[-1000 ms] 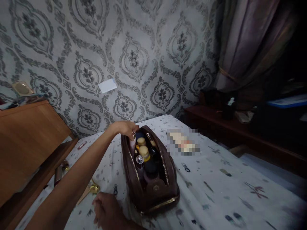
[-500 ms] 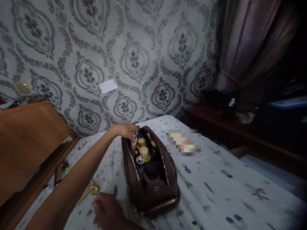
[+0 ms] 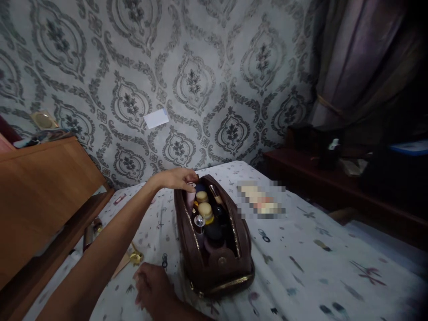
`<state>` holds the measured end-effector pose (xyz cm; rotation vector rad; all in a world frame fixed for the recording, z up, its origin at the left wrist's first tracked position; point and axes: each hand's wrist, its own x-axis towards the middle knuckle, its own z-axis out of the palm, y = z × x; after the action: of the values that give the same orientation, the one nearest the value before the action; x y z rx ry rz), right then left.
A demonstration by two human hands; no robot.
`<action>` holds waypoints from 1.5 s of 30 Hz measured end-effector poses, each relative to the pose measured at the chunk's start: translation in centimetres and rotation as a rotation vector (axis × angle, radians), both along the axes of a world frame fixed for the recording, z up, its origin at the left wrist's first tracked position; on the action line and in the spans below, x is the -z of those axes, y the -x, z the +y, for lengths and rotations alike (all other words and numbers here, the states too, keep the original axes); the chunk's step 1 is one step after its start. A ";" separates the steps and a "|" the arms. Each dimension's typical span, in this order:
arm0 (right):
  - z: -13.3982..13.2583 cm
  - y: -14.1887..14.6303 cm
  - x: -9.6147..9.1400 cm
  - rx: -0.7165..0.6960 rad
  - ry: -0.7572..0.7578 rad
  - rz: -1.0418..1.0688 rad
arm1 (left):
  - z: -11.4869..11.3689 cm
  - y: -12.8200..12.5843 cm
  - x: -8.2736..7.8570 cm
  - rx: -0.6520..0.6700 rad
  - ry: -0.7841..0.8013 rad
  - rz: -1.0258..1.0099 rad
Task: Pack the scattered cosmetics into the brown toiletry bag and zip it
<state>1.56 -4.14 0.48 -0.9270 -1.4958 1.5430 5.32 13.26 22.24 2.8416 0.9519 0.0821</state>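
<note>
- Head view: patterned wallpaper (image 3: 214,67) fills the back, with a small white card (image 3: 156,118) stuck on it and a dark curtain (image 3: 361,58) at the right.
- A bed sheet (image 3: 301,267), pale with small prints, spreads below me.
- A wooden cabinet (image 3: 40,191) stands along the sheet's left edge.
- The brown pouch (image 3: 217,267) lies on the sheet in the middle, unzipped, long axis pointing away from me, packed with upright bottles.
- My left hand (image 3: 175,179) reaches over the pouch's far end, fingertips on the cap of a pink tube (image 3: 190,196) standing against the left wall inside. I cannot tell whether they pinch it or only touch it.
- My right hand (image 3: 152,290) rests on the sheet just beside the pouch's near left corner, fingers bent and blurred; its grip I cannot tell.
- Tan-capped jars (image 3: 205,210) stand mid-pouch, with a silver-capped bottle (image 3: 199,220) nearer me.
- A small gold piece (image 3: 135,257) lies left of the pouch.
</note>
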 end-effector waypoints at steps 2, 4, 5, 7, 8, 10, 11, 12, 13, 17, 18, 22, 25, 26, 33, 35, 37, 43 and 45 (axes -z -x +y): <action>0.1 0.0 0.2 -0.006 -0.008 0.012 | -0.7 0.9 0.2 -0.110 -0.044 -0.105; 0.0 -0.3 0.0 -0.015 -0.016 0.015 | -1.6 2.2 0.4 -0.260 -0.161 -0.252; 0.0 -0.5 -0.2 -0.008 -0.008 0.014 | -2.0 3.0 0.6 -0.321 -0.214 -0.320; 0.0 -0.8 -0.6 -0.013 -0.048 0.023 | -2.9 5.1 0.9 -0.391 -0.233 -0.402; 0.0 -1.0 -0.8 0.002 -0.076 0.036 | -3.3 6.3 1.1 -0.415 -0.195 -0.419; 0.1 -1.1 -1.0 -0.023 -0.107 0.054 | -4.2 9.2 1.5 -0.472 -0.070 -0.416; 0.2 -1.1 -1.0 -0.025 -0.114 0.062 | -4.7 10.8 1.8 -0.503 -0.010 -0.405; 0.2 -1.1 -1.0 -0.029 -0.114 0.069 | -5.2 12.4 2.0 -0.536 0.035 -0.392; 0.2 -1.1 -0.9 -0.033 -0.111 0.075 | -5.8 14.1 2.3 -0.568 0.065 -0.374; 0.2 -0.9 -0.8 -0.043 -0.072 0.109 | -7.9 20.9 3.7 -0.718 0.079 -0.211; 0.2 -0.9 -0.8 -0.041 -0.062 0.113 | -8.3 22.3 4.2 -0.773 0.053 -0.145; 0.3 -1.0 -1.0 -0.046 -0.047 0.091 | -10.4 26.7 6.4 -0.926 -0.031 0.008; 0.3 -1.0 -1.3 -0.053 -0.040 0.089 | -11.8 27.9 8.1 -0.974 -0.056 0.045; 0.3 -1.0 -1.3 -0.053 -0.039 0.091 | -12.0 27.9 8.6 -0.982 -0.064 0.056; 0.4 -0.9 -1.0 -0.046 -0.029 0.080 | -10.5 23.8 11.9 -0.923 -0.140 0.162; 0.4 -0.9 -1.0 -0.047 -0.022 0.060 | -9.4 22.2 12.7 -0.888 -0.157 0.195; 0.4 -0.9 -1.0 -0.055 -0.011 0.038 | -8.3 21.0 13.3 -0.864 -0.174 0.221; 0.2 -0.9 -1.0 -0.052 -0.026 0.017 | -5.9 19.9 14.2 -0.817 -0.218 0.292; 0.2 -0.9 -1.0 -0.058 -0.050 0.021 | -5.5 19.9 14.3 -0.793 -0.230 0.315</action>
<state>2.47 -3.96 1.49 -0.8427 -1.5517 1.5450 -14.62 7.74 7.93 2.5016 2.2044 -0.1897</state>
